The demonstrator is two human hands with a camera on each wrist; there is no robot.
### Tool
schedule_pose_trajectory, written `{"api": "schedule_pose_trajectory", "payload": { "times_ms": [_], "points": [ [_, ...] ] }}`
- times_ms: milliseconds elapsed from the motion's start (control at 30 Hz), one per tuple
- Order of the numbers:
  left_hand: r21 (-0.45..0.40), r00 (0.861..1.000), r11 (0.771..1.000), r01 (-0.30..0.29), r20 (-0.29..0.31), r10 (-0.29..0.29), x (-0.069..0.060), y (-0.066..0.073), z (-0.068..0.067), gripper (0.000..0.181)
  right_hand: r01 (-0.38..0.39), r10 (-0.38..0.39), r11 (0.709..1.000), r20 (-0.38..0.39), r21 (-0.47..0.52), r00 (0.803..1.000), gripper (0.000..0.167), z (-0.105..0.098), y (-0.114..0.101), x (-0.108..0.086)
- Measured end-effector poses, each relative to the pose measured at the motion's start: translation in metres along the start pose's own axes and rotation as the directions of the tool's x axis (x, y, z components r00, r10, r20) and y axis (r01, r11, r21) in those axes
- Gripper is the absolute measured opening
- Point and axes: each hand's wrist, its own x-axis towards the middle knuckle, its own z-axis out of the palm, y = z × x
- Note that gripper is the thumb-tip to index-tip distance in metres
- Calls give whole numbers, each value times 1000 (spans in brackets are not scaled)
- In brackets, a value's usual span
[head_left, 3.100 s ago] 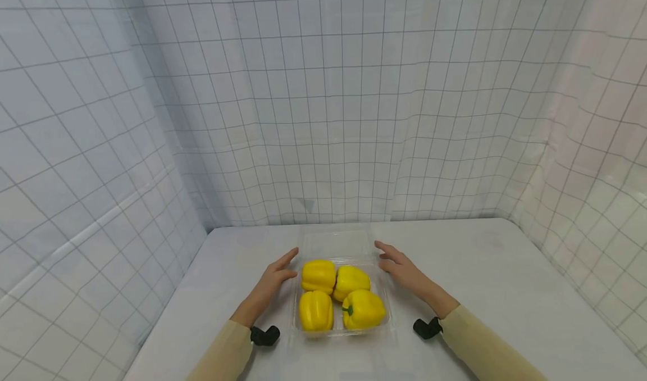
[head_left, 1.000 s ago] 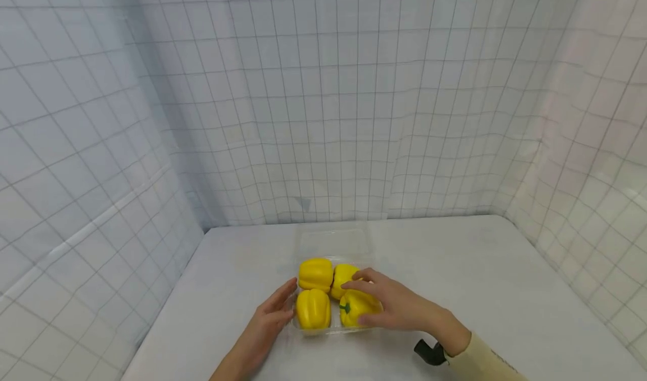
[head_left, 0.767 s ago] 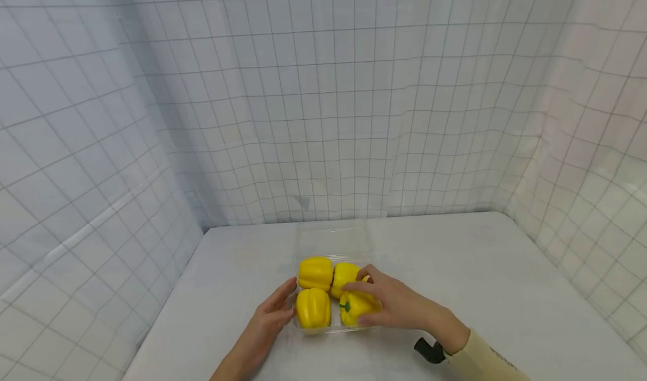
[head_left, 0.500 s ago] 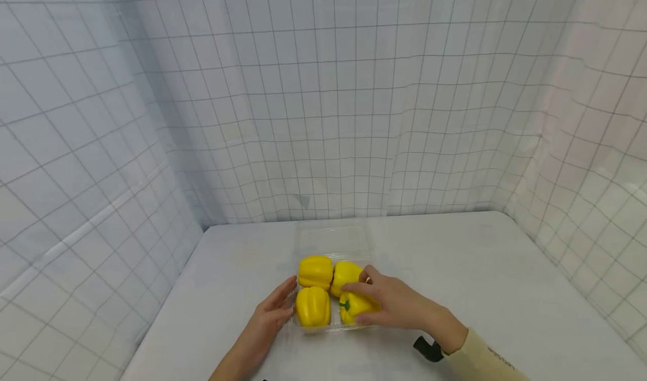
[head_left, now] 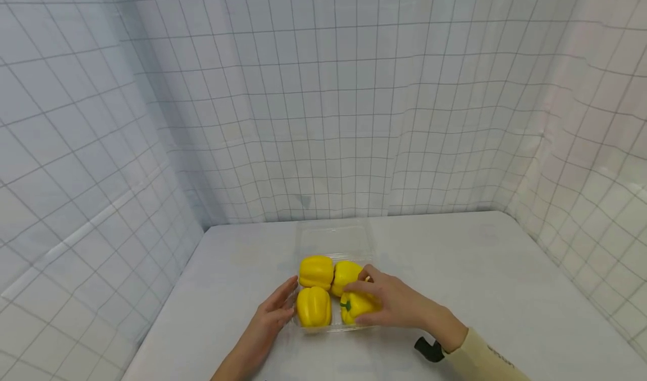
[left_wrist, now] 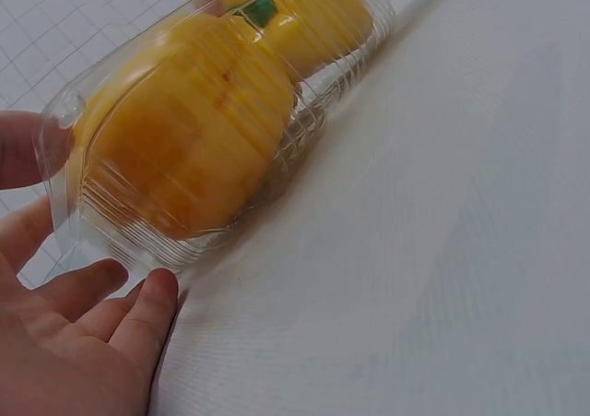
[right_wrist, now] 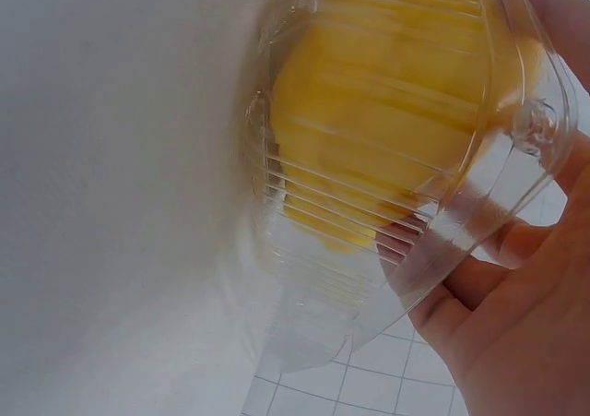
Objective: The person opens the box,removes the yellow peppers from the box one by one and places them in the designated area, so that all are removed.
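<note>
Several yellow bell peppers sit in a clear plastic clamshell box (head_left: 337, 329), whose lid (head_left: 333, 240) lies folded open toward the back. My right hand (head_left: 399, 302) reaches over the box from the right. Its fingers and thumb curl round the front right bell pepper (head_left: 354, 307), which shows a green stem and still rests in the box. My left hand (head_left: 264, 322) is at the box's left side, beside the front left bell pepper (head_left: 313, 307). In the left wrist view its relaxed fingers (left_wrist: 152, 310) rest against or very near the ribbed plastic wall (left_wrist: 198, 248); firm contact is unclear.
A white table (head_left: 455, 257) spreads around the box. Gridded white curtains (head_left: 323, 100) hang behind it and on both sides. A black wrist camera mount (head_left: 429, 350) sits under the right wrist, close to the tabletop.
Both hands were apart from the peppers at the box's sides. My right hand came in over the front right bell pepper and its fingers tightened round it. The left hand came lower along the box.
</note>
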Motion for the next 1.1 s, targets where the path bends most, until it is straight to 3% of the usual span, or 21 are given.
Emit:
{"api": "schedule_pose_trajectory", "payload": {
  "times_ms": [200,467,1100],
  "points": [
    [9,1000,1000,-4,-6,5,-2,0,1,71,28,-28,1000,-21,-12,999,52,-1,-2,0],
    [18,1000,1000,-18,-3,18,-2,-2,2,71,30,-36,994,-50,-105,998,53,-2,0,0],
    [30,1000,1000,-1,-27,2,-1,-1,4,69,13,-19,996,-71,-92,997,53,-10,-5,-1]
  ]
}}
